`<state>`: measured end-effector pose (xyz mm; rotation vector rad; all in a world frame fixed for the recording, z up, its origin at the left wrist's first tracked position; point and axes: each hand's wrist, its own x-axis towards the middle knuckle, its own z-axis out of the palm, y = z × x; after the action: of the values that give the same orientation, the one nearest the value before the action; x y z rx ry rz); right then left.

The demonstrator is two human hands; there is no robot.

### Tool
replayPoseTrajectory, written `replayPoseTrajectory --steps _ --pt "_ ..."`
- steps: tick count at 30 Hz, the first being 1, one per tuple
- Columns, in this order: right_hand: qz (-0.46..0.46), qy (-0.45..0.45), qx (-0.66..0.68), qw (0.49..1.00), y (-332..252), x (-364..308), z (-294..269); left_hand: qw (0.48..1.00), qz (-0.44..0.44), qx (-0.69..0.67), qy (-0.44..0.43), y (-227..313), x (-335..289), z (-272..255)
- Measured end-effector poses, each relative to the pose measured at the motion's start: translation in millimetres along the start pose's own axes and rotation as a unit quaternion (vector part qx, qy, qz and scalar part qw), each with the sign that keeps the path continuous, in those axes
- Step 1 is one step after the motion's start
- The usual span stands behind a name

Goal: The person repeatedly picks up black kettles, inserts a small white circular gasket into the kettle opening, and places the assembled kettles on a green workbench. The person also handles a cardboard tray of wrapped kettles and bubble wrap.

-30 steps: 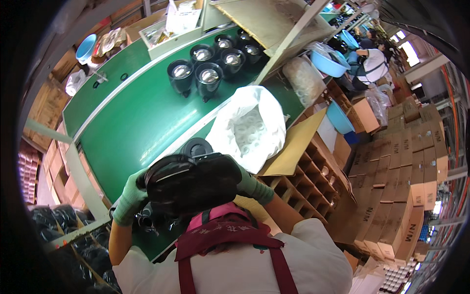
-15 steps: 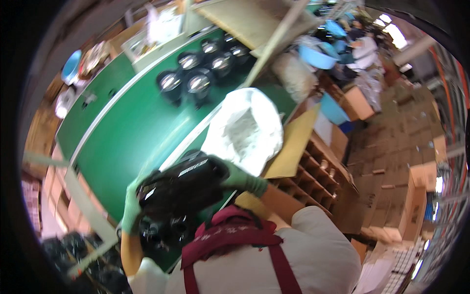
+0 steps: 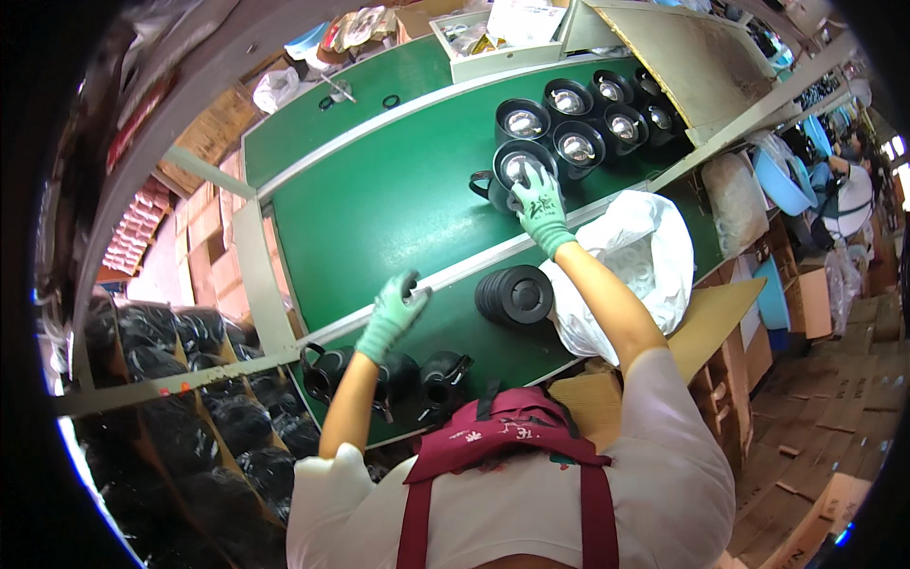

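Observation:
My right hand (image 3: 540,204), in a green knit glove, rests with spread fingers on the mouth of a black jug (image 3: 507,194). This jug stands upright on the green belt, its handle to the left, with a shiny silver round inside. Several similar black jugs (image 3: 576,147) stand close together behind it and to its right. My left hand (image 3: 393,318), also gloved, hovers over the belt's near rail with fingers apart and nothing visibly held. A stack of black ribbed discs (image 3: 517,294) lies between my arms. Black jugs with handles (image 3: 444,379) sit close below my left hand.
A white plastic bag (image 3: 645,256) bulges beside my right forearm, next to a cardboard flap (image 3: 716,313). Slanted metal posts (image 3: 256,256) frame the belt. Cartons of black wrapped items (image 3: 194,379) are at lower left. A tray (image 3: 502,57) stands at the far side.
Both hands held a large black object near me. It has left them; one more black jug stands in the group, under my right hand. My left hand has come away, and the view has turned.

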<state>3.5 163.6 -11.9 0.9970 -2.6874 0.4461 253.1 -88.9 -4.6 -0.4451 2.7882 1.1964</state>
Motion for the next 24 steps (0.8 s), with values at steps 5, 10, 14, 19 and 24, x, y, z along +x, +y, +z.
replayPoseTrajectory --steps 5,10,14,19,24 --pt "0.077 -0.057 -0.012 0.995 26.1 -2.3 72.6 0.988 0.084 -0.027 -0.127 45.5 -32.2 21.1" --pt "-0.036 -0.08 0.092 0.992 -0.2 -43.6 -91.8 0.969 0.149 -0.12 -0.157 153.7 -40.0 17.2" --pt "-0.012 0.17 0.255 0.952 -0.6 -146.2 -246.3 0.859 0.304 -0.123 -0.393 241.2 -56.3 41.7" --pt "0.397 0.317 0.309 0.804 55.4 -370.0 -252.8 0.71 0.439 -0.039 -0.549 300.7 -109.0 135.4" --pt "0.738 0.044 0.04 0.672 174.6 -693.9 -153.4 0.656 0.472 0.032 -0.588 337.9 -144.2 208.5"
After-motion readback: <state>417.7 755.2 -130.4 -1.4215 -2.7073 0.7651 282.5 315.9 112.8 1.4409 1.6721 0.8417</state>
